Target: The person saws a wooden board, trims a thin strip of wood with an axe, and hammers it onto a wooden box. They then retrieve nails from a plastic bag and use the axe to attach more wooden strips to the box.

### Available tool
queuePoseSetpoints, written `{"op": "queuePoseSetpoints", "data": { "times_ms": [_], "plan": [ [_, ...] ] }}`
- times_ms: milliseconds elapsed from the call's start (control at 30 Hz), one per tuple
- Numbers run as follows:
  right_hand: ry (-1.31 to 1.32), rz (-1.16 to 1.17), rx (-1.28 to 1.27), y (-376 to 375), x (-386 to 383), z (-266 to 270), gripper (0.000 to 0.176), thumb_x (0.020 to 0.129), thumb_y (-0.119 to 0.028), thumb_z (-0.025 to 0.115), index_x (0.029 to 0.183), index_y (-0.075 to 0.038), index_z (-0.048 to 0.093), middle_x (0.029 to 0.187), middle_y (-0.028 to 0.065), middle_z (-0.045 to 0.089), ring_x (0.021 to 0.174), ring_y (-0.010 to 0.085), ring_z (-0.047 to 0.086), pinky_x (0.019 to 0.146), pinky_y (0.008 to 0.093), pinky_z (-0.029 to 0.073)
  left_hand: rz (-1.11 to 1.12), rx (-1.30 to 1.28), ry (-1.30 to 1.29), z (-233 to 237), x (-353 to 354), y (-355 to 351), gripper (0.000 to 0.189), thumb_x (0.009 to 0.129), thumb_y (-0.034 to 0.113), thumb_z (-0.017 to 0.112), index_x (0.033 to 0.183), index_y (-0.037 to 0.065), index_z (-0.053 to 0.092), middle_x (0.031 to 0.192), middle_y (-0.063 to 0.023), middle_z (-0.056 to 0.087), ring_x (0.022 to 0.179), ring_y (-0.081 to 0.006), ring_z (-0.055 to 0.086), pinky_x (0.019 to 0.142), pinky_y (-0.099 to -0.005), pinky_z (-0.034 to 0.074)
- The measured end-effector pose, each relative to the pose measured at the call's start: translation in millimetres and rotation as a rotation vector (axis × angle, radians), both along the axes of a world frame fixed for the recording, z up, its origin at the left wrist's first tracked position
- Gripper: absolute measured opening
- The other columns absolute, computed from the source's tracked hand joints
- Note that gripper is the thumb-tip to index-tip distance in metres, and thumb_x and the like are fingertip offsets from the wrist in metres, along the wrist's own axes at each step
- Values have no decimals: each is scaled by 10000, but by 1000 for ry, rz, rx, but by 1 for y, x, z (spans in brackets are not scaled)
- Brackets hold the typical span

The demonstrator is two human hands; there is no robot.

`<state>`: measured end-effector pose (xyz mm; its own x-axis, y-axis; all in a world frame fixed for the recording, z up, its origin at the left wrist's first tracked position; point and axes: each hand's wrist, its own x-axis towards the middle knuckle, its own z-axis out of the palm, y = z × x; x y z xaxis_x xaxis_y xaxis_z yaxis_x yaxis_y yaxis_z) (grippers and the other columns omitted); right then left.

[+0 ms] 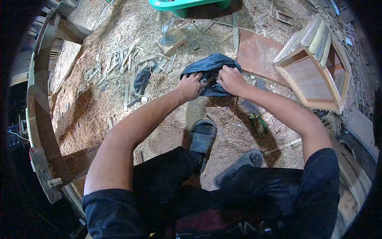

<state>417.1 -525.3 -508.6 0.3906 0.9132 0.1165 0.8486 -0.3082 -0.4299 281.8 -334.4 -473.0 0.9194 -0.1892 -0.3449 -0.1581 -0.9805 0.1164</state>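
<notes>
Far left, curved wooden frame [38, 119] and loose wood strips [119, 67] on the sawdust floor; small black scrap [141, 79] lies beside them. My left hand [191, 85] is fingers-curled, clutching the near edge of the black plastic bag [213, 65]. The bag sits on the ground straight ahead of me, just past my sandal [202, 135]. My right hand [231, 79] is closed on the bag's right side, close to the left hand. Green-handled pliers [258, 123] lie under my right forearm. Brown board [258, 51] behind the bag, slatted wooden box [318, 67] far right.
</notes>
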Motion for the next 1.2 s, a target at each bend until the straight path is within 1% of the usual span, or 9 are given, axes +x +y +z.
{"op": "queuePoseSetpoints", "data": {
  "times_ms": [100, 233, 333, 500, 600, 800, 867, 1100, 1200],
  "plan": [
    [49, -19, 20, -8, 1, 5, 180, 826, -209, 685, 871, -54, 605, 925, 141, 564, 911, 350, 598, 776, 491, 449, -5, 1, 82, 4, 1, 0, 413, 957, 269, 507, 1369, 283, 545, 1288, -178, 509, 1171, -342, 543, 910, -527, 463],
    [155, -25, 117, -8, -1, 10, 113, 847, -158, 660, 897, -73, 603, 898, 109, 541, 924, 310, 570, 763, 438, 427, 56, -45, 96, 4, 1, -2, 348, 946, 301, 537, 1279, 257, 626, 1319, -181, 487, 1226, -353, 492, 949, -534, 453],
    [125, -12, 89, -3, -4, 6, 96, 831, -153, 630, 880, -73, 608, 922, 124, 563, 907, 323, 600, 785, 485, 441, 22, -5, 31, 5, 1, -2, 355, 945, 295, 534, 1286, 254, 621, 1316, -183, 490, 1227, -355, 489, 952, -534, 451],
    [-8, -11, 38, 0, -5, -6, 98, 843, -147, 604, 888, -66, 635, 928, 136, 571, 887, 332, 602, 769, 476, 438, -1, 9, 17, 1, 1, -2, 387, 912, 272, 571, 1295, 247, 616, 1330, -187, 484, 1253, -361, 471, 964, -536, 446],
    [-96, 56, -13, 1, -2, -1, 108, 844, -146, 584, 881, -58, 635, 930, 136, 577, 887, 328, 608, 773, 467, 438, -53, 52, -20, 0, 0, -1, 524, 926, 275, 526, 1447, 274, 462, 1263, -188, 509, 1229, -346, 490, 951, -536, 452],
    [-289, 91, -115, 13, -6, -6, 114, 823, -142, 582, 852, -42, 626, 913, 129, 586, 873, 313, 615, 768, 438, 441, -18, 26, 2, 0, 0, -3, 489, 925, 274, 531, 1413, 265, 503, 1286, -179, 508, 1236, -347, 485, 958, -540, 446],
    [-302, 121, -121, 14, -1, -6, 116, 817, -139, 584, 852, -36, 625, 911, 133, 587, 868, 310, 615, 761, 430, 443, -14, 14, -37, -6, -1, -2, 419, 917, 300, 551, 1333, 253, 569, 1314, -190, 494, 1247, -367, 471, 963, -550, 440],
    [275, 30, 159, -11, 23, 13, 135, 917, -164, 581, 917, -42, 639, 905, 134, 613, 867, 334, 624, 778, 437, 488, 69, -132, -114, -5, -5, 0, 307, 888, 245, 602, 1178, 161, 660, 1207, -166, 550, 1169, -359, 517, 941, -524, 423],
    [475, -21, 190, -15, 24, 22, 186, 919, -187, 608, 957, -11, 653, 929, 147, 649, 878, 306, 640, 774, 400, 504, 163, -389, -279, 9, 0, -2, 271, 862, 195, 631, 1112, 104, 681, 1102, -124, 594, 1116, -330, 547, 929, -493, 419]
  ]
}}
